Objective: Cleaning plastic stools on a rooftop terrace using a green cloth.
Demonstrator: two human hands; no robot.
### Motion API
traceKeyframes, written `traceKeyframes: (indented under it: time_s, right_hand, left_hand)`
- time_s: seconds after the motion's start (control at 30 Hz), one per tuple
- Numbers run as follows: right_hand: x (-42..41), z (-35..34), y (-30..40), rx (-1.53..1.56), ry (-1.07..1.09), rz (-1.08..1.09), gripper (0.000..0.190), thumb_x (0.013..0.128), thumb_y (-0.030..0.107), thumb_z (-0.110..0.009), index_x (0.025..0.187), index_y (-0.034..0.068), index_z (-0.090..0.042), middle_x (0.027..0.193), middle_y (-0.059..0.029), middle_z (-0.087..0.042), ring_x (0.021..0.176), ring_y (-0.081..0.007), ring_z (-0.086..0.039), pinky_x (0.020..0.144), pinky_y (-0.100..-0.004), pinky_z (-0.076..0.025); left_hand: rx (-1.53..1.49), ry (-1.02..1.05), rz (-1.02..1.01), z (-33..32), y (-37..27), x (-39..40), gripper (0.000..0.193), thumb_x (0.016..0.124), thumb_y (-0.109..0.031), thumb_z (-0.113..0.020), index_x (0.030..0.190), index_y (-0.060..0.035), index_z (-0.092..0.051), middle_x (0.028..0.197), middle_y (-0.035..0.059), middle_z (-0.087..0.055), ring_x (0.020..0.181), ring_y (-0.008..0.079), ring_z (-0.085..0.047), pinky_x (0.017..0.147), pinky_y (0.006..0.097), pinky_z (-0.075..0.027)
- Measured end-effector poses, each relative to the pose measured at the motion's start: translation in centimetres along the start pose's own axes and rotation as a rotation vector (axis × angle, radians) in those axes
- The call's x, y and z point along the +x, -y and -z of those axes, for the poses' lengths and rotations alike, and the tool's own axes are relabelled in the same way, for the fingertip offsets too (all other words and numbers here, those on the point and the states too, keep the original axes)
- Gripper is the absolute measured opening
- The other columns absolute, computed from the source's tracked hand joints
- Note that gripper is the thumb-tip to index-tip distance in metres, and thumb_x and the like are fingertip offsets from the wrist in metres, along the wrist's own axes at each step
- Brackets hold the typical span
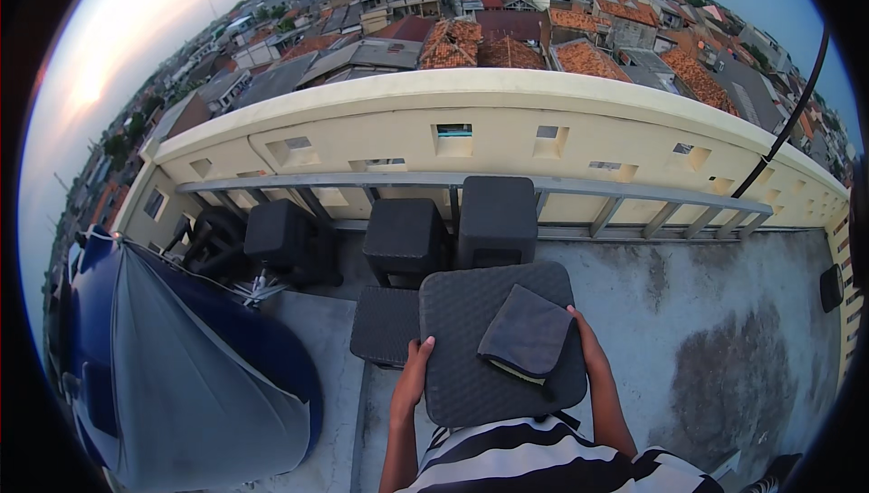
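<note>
Between my two hands is a dark grey woven-texture plastic stool (461,357), its square top facing up in front of my striped shirt. My left hand (411,374) grips its left edge, with the thumb up at the rim. At the opposite edge, my right hand (588,343) holds on, its thumb near the corner of a folded grey cloth (529,330). This cloth lies on the right part of the stool top, and a paler layer shows along its lower edge. The stool's underside and most of my fingers are hidden.
More dark plastic stools (404,231) stand ahead, and a low woven one (385,325) is beside my left hand. A metal ladder (570,184) lies sideways along the cream parapet (380,119). A blue tank (299,364) under a grey cover (204,384) rises at left. A dark pole (787,126) leans at right.
</note>
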State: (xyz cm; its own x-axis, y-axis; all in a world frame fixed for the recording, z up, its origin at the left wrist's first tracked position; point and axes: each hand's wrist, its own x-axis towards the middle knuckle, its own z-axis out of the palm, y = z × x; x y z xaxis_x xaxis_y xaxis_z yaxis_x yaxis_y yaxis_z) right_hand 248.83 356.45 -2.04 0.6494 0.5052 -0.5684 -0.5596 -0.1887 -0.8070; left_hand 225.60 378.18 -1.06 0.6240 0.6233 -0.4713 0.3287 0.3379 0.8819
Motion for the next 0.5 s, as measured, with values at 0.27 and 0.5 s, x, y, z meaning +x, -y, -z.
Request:
traceKeyframes:
  time_s: [0.27,0.5]
  right_hand:
    - [2.9,1.1,-2.7,0.123,-0.016,-0.015,0.083,0.083,0.063,-0.056,0.134,-0.002,-0.05,0.131,-0.016,-0.056,0.115,-0.0262,-0.056,0.102,-0.0337,-0.039]
    - [4.5,1.0,-5.9,0.192,0.045,-0.049,0.082,0.084,0.063,-0.056,0.134,-0.002,-0.05,0.133,-0.0155,-0.054,0.117,-0.0263,-0.054,0.104,-0.0338,-0.037]
  left_hand:
    - [0.133,-0.079,-0.019,-0.6,-0.8,2.1,0.096,0.085,-0.067,-0.051,0.141,0.008,-0.027,0.131,0.0327,-0.049,0.121,0.0345,-0.052,0.105,0.0362,-0.035]
    - [0.054,-0.105,-0.019,-0.5,1.1,3.0,0.089,0.086,-0.061,-0.056,0.14,0.0045,-0.029,0.126,0.0321,-0.051,0.115,0.0328,-0.055,0.1,0.0367,-0.04]
